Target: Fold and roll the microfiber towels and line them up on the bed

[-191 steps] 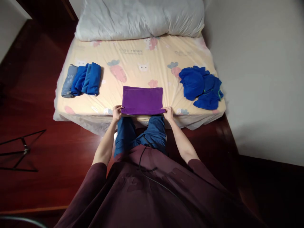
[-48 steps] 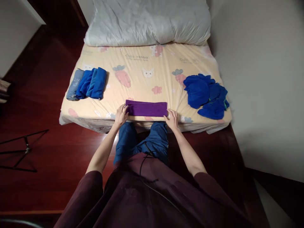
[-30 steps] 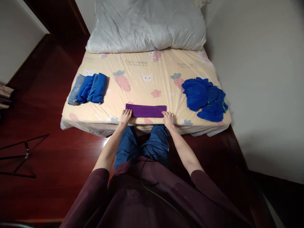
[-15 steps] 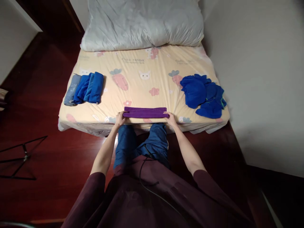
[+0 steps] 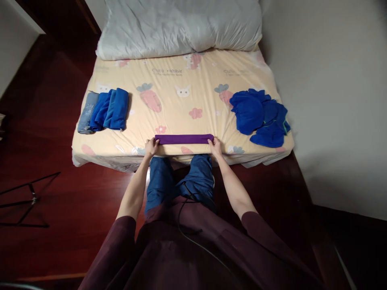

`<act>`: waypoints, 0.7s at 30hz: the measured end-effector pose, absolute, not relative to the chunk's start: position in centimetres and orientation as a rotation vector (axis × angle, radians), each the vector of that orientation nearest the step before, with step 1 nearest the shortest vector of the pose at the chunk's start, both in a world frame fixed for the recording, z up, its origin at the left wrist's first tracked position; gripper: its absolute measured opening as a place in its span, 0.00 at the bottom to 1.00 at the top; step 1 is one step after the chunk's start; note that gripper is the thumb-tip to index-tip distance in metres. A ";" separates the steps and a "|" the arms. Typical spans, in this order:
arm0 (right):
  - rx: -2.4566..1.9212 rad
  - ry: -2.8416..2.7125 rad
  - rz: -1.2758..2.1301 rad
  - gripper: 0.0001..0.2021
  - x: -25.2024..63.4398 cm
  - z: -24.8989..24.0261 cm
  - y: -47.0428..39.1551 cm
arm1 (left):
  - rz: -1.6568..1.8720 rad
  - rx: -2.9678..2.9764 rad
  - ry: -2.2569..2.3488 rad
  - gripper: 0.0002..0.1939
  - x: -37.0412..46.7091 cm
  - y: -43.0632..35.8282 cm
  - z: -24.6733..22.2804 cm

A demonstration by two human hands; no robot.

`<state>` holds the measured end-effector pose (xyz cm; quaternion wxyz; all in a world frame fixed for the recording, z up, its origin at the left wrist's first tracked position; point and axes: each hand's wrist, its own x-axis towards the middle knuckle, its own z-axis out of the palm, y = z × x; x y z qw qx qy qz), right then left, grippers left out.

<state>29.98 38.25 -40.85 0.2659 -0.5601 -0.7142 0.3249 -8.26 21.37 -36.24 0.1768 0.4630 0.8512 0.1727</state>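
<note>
A purple towel (image 5: 184, 139), folded into a long narrow strip, lies across the front part of the bed. At its left end, my left hand (image 5: 152, 147) is closed on the cloth. My right hand (image 5: 215, 146) grips the opposite end in the same way. To the left are several rolled or folded towels, blue (image 5: 119, 108) and grey-blue (image 5: 87, 112), side by side. A loose heap of crumpled blue cloths (image 5: 260, 117) rests on the right side of the bed.
The bed (image 5: 172, 112) has a yellow sheet printed with carrots and rabbits. A grey-white quilt (image 5: 181, 28) is bunched at the far end. On the floor at the left stand black tripod legs (image 5: 33, 199). A wall (image 5: 326, 100) rises at the right.
The purple towel has been folded over into a narrower strip, its back layer no longer showing separately. Both hands have stayed at its ends. The view has shifted slightly.
</note>
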 end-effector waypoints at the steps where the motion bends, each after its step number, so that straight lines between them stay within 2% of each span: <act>1: -1.546 -1.914 0.884 0.21 30.0 -40.7 38.3 | 0.479 1.310 2.415 0.18 -8.4 21.5 -36.3; 11: -1.704 -1.771 0.922 0.21 29.3 -41.3 40.2 | 0.527 1.148 2.437 0.19 -8.8 22.6 -36.4; 17: -1.951 -1.652 0.894 0.13 28.1 -39.8 40.8 | 0.428 1.045 2.498 0.19 -7.5 23.4 -34.5; 21: -1.927 -1.610 0.823 0.20 28.2 -38.7 40.3 | 0.413 1.338 2.601 0.17 -5.7 23.3 -30.9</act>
